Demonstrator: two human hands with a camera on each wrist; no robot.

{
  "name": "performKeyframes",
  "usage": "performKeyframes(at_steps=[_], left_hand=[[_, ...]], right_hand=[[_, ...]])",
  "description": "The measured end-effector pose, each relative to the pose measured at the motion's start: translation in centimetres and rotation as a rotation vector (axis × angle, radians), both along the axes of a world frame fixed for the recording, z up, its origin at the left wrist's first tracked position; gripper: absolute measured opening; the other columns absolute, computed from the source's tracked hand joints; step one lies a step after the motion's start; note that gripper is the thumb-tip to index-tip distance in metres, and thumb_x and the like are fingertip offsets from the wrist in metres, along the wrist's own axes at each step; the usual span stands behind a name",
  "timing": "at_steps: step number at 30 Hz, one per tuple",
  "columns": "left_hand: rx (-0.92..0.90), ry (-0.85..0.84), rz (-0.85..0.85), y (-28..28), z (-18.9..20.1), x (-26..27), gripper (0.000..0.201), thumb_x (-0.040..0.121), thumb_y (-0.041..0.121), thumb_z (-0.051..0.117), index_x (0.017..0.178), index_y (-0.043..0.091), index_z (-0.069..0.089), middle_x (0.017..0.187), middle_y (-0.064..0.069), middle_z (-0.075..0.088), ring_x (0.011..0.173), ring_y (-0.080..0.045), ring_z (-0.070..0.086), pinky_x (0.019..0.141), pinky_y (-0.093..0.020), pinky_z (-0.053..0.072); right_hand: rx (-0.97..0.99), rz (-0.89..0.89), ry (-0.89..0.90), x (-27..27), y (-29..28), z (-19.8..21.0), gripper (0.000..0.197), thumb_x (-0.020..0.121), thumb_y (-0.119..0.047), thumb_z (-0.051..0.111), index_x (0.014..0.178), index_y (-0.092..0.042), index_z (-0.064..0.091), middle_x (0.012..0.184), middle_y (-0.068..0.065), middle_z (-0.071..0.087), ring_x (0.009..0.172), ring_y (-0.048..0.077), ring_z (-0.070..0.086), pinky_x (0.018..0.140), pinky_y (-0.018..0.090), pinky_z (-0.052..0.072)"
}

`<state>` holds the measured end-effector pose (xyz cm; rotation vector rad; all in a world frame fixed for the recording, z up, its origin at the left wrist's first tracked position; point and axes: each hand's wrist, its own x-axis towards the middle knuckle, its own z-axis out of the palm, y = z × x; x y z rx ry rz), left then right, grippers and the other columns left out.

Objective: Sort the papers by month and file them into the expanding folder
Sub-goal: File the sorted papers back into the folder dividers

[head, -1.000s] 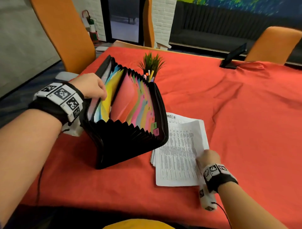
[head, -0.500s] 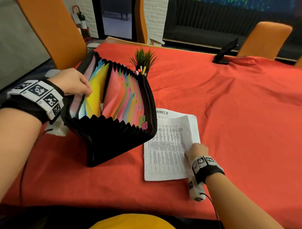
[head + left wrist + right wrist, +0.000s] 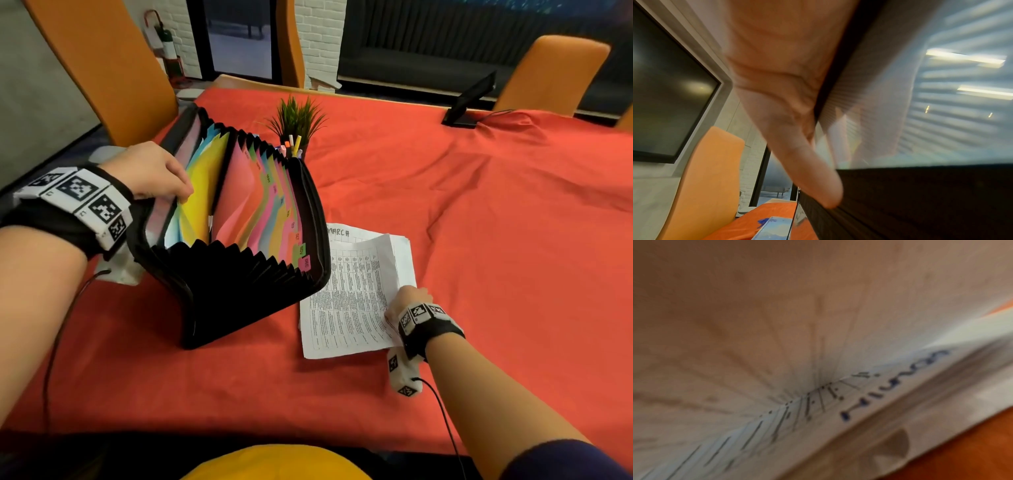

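So I've got the black accordion-style expanding folder [image 3: 239,274] standing fanned open on the red tablecloth [image 3: 479,240], its coloured dividers spread out with little month tabs down the right edge. My left hand [image 3: 150,171] grips the folder's front wall, fingers curled over the top edge and tucked in by the yellow divider [image 3: 202,192], thumb pressed on the outside in the left wrist view. The stack of white printed papers [image 3: 349,298] lies flat just right of the folder, touching its base. My right hand [image 3: 406,301] pinches the top sheet's right edge and lifts it off the stack; the sheet underneath reads "MARCH". A small green potted plant [image 3: 298,116] sits just behind the folder.
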<state>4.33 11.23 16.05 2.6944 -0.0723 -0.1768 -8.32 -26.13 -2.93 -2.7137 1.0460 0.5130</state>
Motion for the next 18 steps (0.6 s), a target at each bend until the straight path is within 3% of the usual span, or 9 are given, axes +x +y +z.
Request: performKeyframes(at_steps=[3,7,9,11,13,15,18], left_hand=[[-0.005,-0.008,-0.009,0.5,-0.3,0.4,0.009,0.068,0.009,0.077,0.072,0.017,0.074,0.08,-0.013,0.072,0.084,-0.031,0.065,0.069,-0.032,0.045],[-0.012,-0.009,-0.011,1.3,-0.6,0.8,0.012,0.065,0.011,0.079,0.063,0.022,0.074,0.079,-0.017,0.072,0.077,-0.035,0.064,0.071,-0.038,0.048],[-0.011,-0.005,0.005,1.8,-0.7,0.9,0.014,0.062,0.014,0.08,0.062,0.027,0.075,0.079,-0.016,0.073,0.074,-0.031,0.064,0.077,-0.038,0.049],[0.017,-0.025,0.016,2.0,-0.7,0.8,0.01,0.061,0.018,0.081,0.064,0.025,0.075,0.079,-0.008,0.074,0.083,-0.029,0.067,0.085,-0.041,0.053],[0.025,-0.04,0.026,2.1,-0.5,0.7,0.009,0.063,0.018,0.081,0.067,0.024,0.075,0.081,-0.001,0.073,0.089,-0.025,0.064,0.083,-0.039,0.051],[0.019,-0.036,0.028,2.1,-0.4,0.5,0.01,0.064,0.016,0.08,0.067,0.023,0.075,0.082,-0.001,0.073,0.089,-0.024,0.063,0.08,-0.036,0.05],[0.013,-0.04,0.026,2.3,-0.5,0.6,0.01,0.065,0.015,0.08,0.066,0.024,0.075,0.082,0.001,0.072,0.091,-0.022,0.063,0.086,-0.039,0.051]], right_hand=[[-0.011,0.024,0.031,0.1,-0.1,0.4,0.039,0.083,-0.025,0.058,0.117,-0.006,0.055,0.123,0.014,0.046,0.113,0.03,0.048,0.094,0.037,0.044],[0.001,0.055,0.063,0.3,-0.2,0.6,0.042,0.078,-0.024,0.065,0.115,-0.008,0.056,0.122,0.012,0.048,0.111,0.029,0.049,0.093,0.037,0.046],[-0.012,0.057,0.056,0.3,-0.1,0.6,0.038,0.081,-0.024,0.062,0.115,-0.009,0.056,0.122,0.012,0.047,0.113,0.029,0.046,0.093,0.036,0.044],[-0.008,0.049,0.058,0.3,-0.1,0.6,0.039,0.082,-0.024,0.061,0.118,-0.009,0.054,0.124,0.012,0.045,0.116,0.029,0.043,0.095,0.037,0.041],[0.0,0.038,0.067,0.4,-0.2,0.7,0.042,0.082,-0.023,0.062,0.12,-0.009,0.052,0.126,0.012,0.044,0.117,0.029,0.042,0.096,0.038,0.04],[0.007,0.023,0.071,0.5,-0.3,0.8,0.046,0.078,-0.023,0.067,0.119,-0.008,0.053,0.126,0.012,0.043,0.118,0.03,0.042,0.097,0.038,0.04],[-0.002,0.013,0.061,0.4,-0.5,0.6,0.049,0.075,-0.025,0.07,0.118,-0.008,0.053,0.125,0.012,0.044,0.117,0.03,0.043,0.096,0.038,0.041]])
